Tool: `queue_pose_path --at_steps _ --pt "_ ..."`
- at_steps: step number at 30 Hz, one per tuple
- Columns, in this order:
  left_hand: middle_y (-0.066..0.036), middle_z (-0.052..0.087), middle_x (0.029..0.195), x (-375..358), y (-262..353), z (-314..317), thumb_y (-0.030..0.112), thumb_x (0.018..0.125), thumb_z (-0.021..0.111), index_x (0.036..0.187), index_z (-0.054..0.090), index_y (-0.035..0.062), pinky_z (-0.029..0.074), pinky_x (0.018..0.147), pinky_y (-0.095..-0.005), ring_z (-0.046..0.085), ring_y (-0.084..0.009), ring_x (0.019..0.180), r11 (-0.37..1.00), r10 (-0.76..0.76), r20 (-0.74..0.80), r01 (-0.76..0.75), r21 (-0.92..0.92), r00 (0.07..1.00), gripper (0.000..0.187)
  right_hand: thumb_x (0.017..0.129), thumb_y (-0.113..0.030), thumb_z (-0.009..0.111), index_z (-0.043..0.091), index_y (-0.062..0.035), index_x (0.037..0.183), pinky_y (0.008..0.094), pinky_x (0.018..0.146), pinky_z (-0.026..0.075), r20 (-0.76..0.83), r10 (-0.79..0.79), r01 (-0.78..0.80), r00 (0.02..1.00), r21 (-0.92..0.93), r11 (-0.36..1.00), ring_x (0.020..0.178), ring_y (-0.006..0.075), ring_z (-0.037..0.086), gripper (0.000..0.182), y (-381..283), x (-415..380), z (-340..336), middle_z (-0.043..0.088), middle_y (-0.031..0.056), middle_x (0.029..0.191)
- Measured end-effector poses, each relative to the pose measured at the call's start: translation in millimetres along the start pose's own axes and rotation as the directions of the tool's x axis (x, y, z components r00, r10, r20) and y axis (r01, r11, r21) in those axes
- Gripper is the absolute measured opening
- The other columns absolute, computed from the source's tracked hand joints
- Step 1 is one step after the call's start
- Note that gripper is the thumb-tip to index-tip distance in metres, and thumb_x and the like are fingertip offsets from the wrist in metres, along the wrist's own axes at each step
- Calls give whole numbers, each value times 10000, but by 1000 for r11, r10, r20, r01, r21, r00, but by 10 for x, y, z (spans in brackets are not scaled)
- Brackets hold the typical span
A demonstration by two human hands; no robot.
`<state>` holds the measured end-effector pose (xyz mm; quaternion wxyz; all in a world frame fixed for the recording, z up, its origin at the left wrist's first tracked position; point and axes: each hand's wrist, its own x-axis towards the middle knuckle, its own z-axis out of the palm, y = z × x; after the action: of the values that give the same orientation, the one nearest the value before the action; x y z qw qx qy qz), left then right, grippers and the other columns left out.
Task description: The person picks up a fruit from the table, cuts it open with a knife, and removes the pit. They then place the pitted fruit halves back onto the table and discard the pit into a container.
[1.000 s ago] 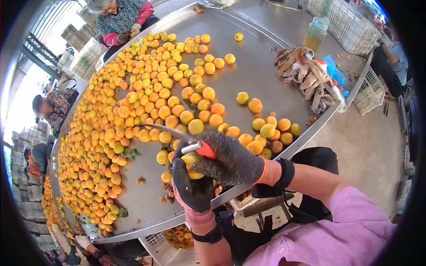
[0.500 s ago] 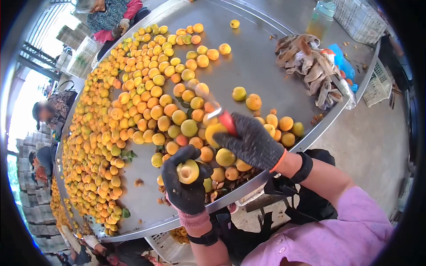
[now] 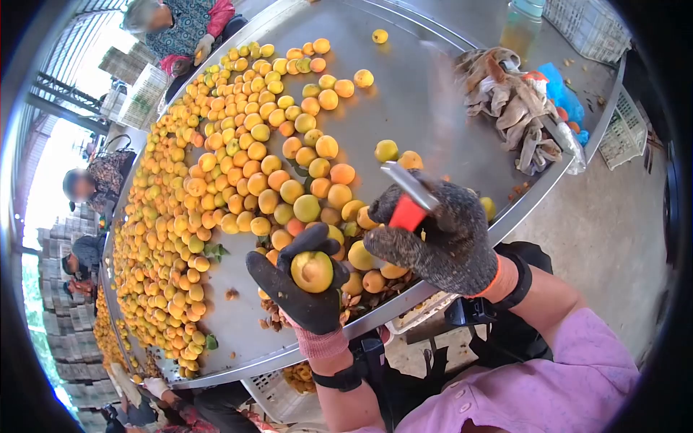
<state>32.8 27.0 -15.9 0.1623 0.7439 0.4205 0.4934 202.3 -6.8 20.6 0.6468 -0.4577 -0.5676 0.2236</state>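
Note:
My left hand [image 3: 307,281], in a black glove, cups a halved apricot [image 3: 312,271] with its cut face up and the hollow showing. Some of its fingers are spread around the fruit. In my right hand [image 3: 451,234], dark-gloved with an orange cuff, is a red-handled tool [image 3: 408,213] with a flat metal head pointing up and left. Whole apricots [image 3: 307,208] lie just beyond both hands. Under the hands, by the table rim, are brown pits [image 3: 354,310] and scraps.
The metal table [image 3: 249,317] carries a large spread of apricots at the left. Crumpled cloths [image 3: 509,108] and a blue bag [image 3: 561,101] lie at the right, near a bottle [image 3: 521,32]. White crates [image 3: 585,32] stand beyond. Co-workers [image 3: 177,36] sit along the far left side.
My right hand has moved right with the tool, whose head now points up and left. My left hand's fingers have loosened around the halved apricot. A blurred pale streak shows above the table.

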Motion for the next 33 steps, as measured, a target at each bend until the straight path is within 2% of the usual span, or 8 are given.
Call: queue_pose_path --at_steps 3,5,9,14,21,23,26,33 --pt "-164 624 915 18 89 49 85 803 610 1160 478 67 504 655 -279 603 -178 754 925 -178 -175 104 -366 968 381 708 -128 749 580 -20 824 304 555 430 2 45 -45 999 70 997 663 200 556 231 -36 -46 -33 548 79 746" --pt "-118 607 1003 11 21 -104 104 714 638 1169 475 13 313 990 -383 536 -216 998 965 21 200 -72 253 980 491 706 -114 749 572 -25 799 296 553 433 -44 -24 29 999 100 995 642 190 555 218 6 -48 6 545 70 736" --pt "-125 636 946 36 162 -6 -21 770 605 1347 192 86 426 876 -349 610 -183 790 734 194 265 -319 600 944 718 744 -110 710 580 -8 782 307 525 429 53 116 -126 992 287 950 605 190 562 170 23 -32 -21 561 80 710" --pt "-127 617 974 -183 -82 42 0 675 655 1356 209 16 456 811 -329 605 -190 831 958 -118 93 138 -252 989 814 809 -154 644 611 26 849 276 566 468 342 176 -234 923 136 963 642 158 589 187 -17 68 -236 617 88 745" --pt "-127 632 922 -92 73 -54 -54 655 655 1367 207 8 483 717 -310 620 -187 788 906 -283 258 345 -243 924 843 810 -138 657 615 12 918 234 666 490 401 424 -527 812 191 828 776 96 598 189 178 34 -271 642 58 833" --pt "-130 630 945 -92 -62 -69 -20 670 662 1354 239 -18 477 753 -313 620 -202 818 980 190 206 -200 26 960 804 803 -121 658 608 17 915 251 664 492 494 509 -687 705 298 663 796 103 603 185 116 79 -288 641 50 835" --pt "-142 627 955 -117 -40 -43 49 706 666 1328 291 -44 471 782 -321 621 -226 845 998 67 184 -67 -11 981 733 778 -98 665 623 12 850 257 526 463 405 146 -240 903 190 952 569 121 584 138 45 13 -165 620 76 694" --pt "-155 628 945 -140 -20 -6 90 699 668 1292 360 -51 472 802 -344 618 -253 881 998 44 18 -44 42 999 683 726 -71 673 612 -7 804 288 557 466 391 -19 -54 920 174 983 628 225 601 118 47 -9 -95 608 91 690"
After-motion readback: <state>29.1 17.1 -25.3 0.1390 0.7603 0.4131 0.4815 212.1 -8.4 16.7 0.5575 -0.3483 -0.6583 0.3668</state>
